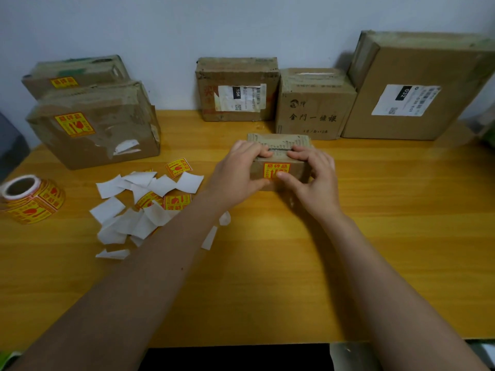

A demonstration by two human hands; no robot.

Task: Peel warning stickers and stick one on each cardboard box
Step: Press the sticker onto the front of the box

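Cardboard small box on tabletop, both hands gripping it: left hand, right hand, right thumb apparently pressing yellow warning sticker on front.

a small brown cardboard box sits mid-worktop on the yellow wooden worktop, three larger brown cardboard boxes behind it along the wall. left of it lie scattered white backing papers, then the yellow sticker roll at the far left. two stickered brown cardboard boxes stand behind the papers, one behind the other.
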